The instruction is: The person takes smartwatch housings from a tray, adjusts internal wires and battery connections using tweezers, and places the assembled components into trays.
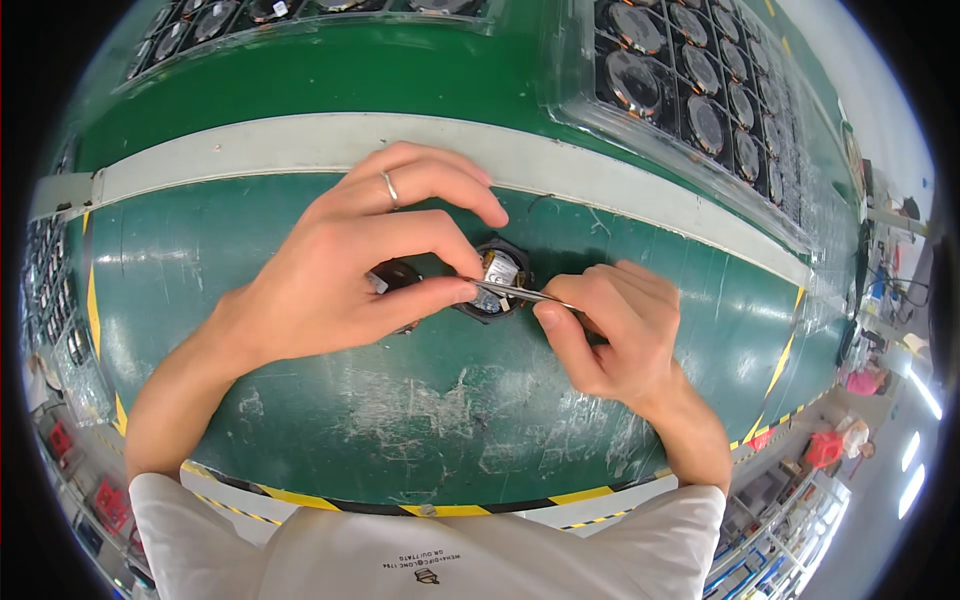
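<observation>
Two bare hands work close together over a green tabletop (420, 440), seen from above. The left hand (350, 255), with a silver ring (391, 190) on one finger, reaches in from the near left. Its thumb and index finger come narrowly together at the left end of a thin metal tool (518, 292), while the other fingers arch loosely on the far side; whether this hand grips the tool's tip or a tiny part there, I cannot tell. The right hand (625, 325) holds the tool's right end, pinched between thumb and curled fingers.

The tool slants across an open round device (502, 266) with a dark casing and pale and metallic parts inside. This device lies on the tabletop between the two hands. Just left of it, partly hidden by the left hand, is a dark, round-edged part (398, 275).

A pale raised strip (300, 143) curves across the table on the far side. Past it, at far right, a clear plastic tray (560, 105) holds rows of dark round pieces; another tray (340, 20) of similar pieces sits at far left. Yellow-and-black tape (440, 510) edges the near side, beside the person's white shirt (400, 545).
</observation>
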Tool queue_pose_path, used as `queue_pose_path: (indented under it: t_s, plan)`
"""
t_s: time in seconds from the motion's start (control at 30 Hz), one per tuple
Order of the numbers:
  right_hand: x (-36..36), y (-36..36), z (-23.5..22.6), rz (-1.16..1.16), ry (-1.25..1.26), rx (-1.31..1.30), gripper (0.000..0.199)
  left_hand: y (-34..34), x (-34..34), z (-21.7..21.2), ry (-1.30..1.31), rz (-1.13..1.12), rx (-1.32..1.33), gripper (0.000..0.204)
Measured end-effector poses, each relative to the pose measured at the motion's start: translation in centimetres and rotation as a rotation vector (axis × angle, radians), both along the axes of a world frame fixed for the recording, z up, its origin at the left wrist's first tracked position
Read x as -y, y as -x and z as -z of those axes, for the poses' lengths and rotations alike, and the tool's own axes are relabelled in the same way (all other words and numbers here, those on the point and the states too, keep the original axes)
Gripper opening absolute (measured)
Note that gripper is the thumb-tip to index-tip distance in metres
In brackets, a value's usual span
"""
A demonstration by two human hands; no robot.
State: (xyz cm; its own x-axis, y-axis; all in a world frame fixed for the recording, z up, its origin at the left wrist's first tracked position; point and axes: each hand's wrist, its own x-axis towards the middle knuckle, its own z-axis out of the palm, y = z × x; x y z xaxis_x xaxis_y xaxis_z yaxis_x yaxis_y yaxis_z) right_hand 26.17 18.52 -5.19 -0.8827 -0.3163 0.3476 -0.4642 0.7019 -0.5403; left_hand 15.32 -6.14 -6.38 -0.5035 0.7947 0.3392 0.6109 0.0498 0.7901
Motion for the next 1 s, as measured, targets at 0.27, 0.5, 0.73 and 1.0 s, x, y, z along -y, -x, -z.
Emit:
queue_pose_path:
  t_s: [0.27,0.5,0.73,1.0]
  plan:
    - [-1.2,-2.0,0.3,0.107,-0.147,0.062,0.014,0.0,-0.1,1.0,-0.270,0.010,0.124,0.011]
    - [1.6,-1.6,-1.4,0.188,-0.141,0.002,0.032,-0.7,-0.5,1.3,-0.247,-0.054,0.199,0.012]
    - [2.5,-1.6,-1.9,0.319,-0.162,0.060,0.041,-0.9,-0.5,0.9,-0.260,-0.086,0.239,0.011]
    - [2.4,-1.4,-1.3,0.343,-0.124,0.052,0.041,-0.2,-0.5,1.2,-0.452,-0.221,0.480,0.010]
